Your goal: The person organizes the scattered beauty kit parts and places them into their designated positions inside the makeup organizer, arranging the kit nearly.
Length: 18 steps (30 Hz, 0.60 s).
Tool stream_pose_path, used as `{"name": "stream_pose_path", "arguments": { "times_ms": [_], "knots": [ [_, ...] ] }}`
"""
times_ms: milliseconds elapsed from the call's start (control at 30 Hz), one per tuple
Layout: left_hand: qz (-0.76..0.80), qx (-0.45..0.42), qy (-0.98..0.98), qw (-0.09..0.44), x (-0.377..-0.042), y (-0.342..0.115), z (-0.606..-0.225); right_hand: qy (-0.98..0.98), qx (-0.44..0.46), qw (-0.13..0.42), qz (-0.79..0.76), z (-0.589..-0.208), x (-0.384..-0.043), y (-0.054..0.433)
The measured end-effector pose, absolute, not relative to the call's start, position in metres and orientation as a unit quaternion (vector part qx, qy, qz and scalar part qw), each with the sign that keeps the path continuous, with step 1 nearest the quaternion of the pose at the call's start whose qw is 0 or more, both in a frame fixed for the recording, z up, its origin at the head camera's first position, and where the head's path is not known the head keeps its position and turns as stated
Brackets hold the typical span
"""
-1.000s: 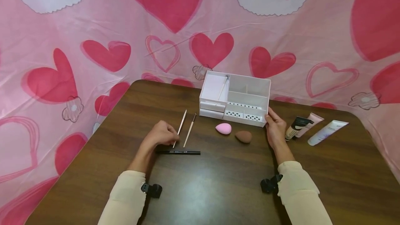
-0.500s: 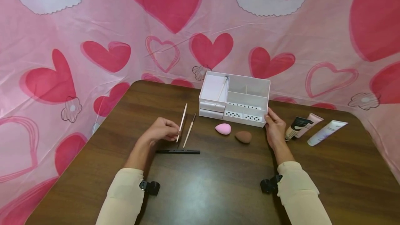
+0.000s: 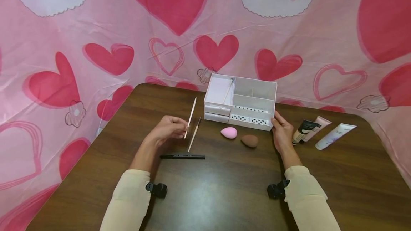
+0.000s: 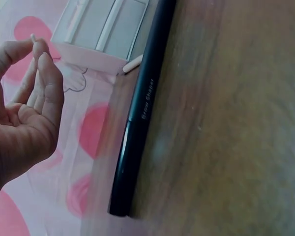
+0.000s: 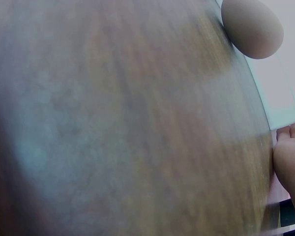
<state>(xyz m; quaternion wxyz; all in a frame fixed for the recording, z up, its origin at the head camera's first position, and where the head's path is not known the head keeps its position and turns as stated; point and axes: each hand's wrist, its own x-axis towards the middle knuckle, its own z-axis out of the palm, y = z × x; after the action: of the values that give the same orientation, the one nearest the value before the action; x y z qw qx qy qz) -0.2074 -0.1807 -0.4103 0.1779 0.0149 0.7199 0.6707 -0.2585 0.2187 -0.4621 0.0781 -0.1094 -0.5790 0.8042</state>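
My left hand (image 3: pixel 170 129) pinches a slim pale makeup brush (image 3: pixel 191 115) near its lower end, tilted upward above the table. In the left wrist view, only a small light end of the brush (image 4: pixel 33 37) shows between thumb and fingers. A second brush (image 3: pixel 194 136) with a dark tip lies just right of that hand. Nearer me lies a black brow pencil (image 3: pixel 183 157), printed "Brow Shaper" (image 4: pixel 143 105). My right hand (image 3: pixel 283 133) grips the right side of a white makeup organizer (image 3: pixel 253 122), thumb at its front corner. One brush (image 3: pixel 228 91) leans in the organizer's left compartment.
A pink makeup sponge (image 3: pixel 229 133) and a brown sponge (image 3: pixel 249 140) lie in front of the organizer. Right of my right hand are a black-capped tube (image 3: pixel 303 131), a pink tube (image 3: pixel 318 127) and a white tube (image 3: pixel 335 136). A heart-print cloth (image 3: pixel 154 17) hangs behind the table.
My left hand has picked the pale brush up from the table and moved it up, away from me and slightly right. My right hand stays at the organizer.
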Motion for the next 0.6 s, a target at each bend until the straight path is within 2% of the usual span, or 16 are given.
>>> {"name": "stream_pose_path", "arguments": {
  "times_ms": [600],
  "knots": [
    [0.707, 0.007, 0.692, 0.148, -0.224, -0.165, -0.391, -0.568, -0.094, 0.086, 0.813, -0.464, -0.258, 0.220]
  ]
}}
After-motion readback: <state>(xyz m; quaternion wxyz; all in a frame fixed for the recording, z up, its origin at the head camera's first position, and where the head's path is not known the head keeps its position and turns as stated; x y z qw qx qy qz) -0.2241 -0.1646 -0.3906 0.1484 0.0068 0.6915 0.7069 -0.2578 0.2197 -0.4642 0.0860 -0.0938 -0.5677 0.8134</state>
